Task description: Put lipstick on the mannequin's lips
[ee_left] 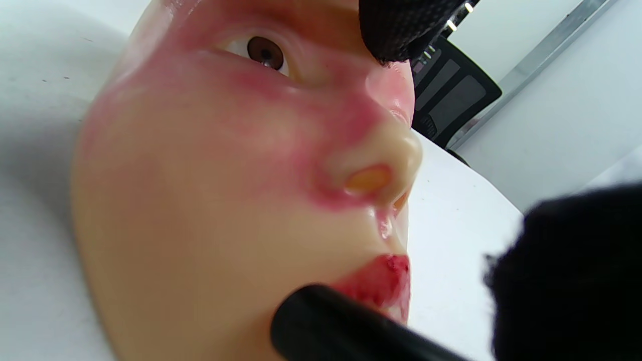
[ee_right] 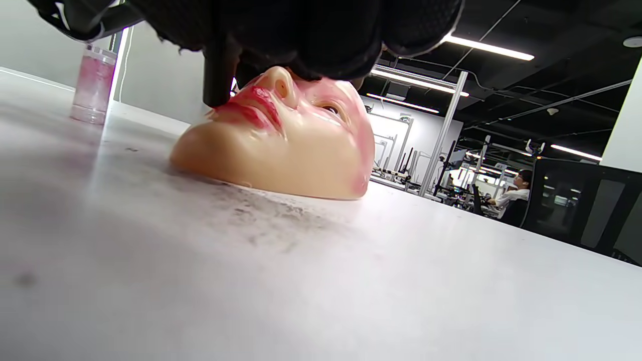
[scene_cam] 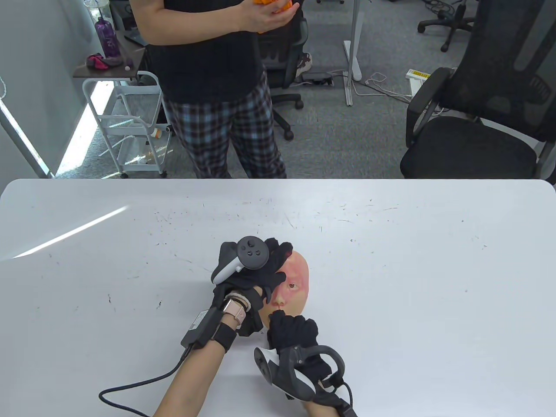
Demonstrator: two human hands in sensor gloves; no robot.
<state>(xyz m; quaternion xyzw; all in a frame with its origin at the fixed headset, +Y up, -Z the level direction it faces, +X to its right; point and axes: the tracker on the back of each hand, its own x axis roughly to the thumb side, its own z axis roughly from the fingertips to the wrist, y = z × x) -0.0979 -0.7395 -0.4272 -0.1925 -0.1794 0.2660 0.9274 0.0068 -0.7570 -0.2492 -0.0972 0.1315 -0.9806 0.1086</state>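
A flesh-coloured mannequin face point(scene_cam: 294, 282) lies face up on the white table point(scene_cam: 391, 260), with red smears on cheeks and forehead. My left hand point(scene_cam: 256, 267) rests on its left side and holds it down; one of its fingers point(ee_left: 401, 25) lies by the brow. My right hand point(scene_cam: 293, 332) grips a black lipstick tube point(ee_right: 216, 70) whose end touches the lips point(ee_right: 253, 108). The lips point(ee_left: 378, 283) are partly red, and the tube point(ee_left: 326, 328) meets them at the lower corner. The mannequin face also fills the left wrist view point(ee_left: 225, 175).
A small clear pink-tinted container point(ee_right: 93, 82) stands on the table behind the face. A person in plaid trousers point(scene_cam: 226, 121) stands at the far edge. A black office chair point(scene_cam: 482, 126) is at the far right and a white cart point(scene_cam: 130, 126) at the far left.
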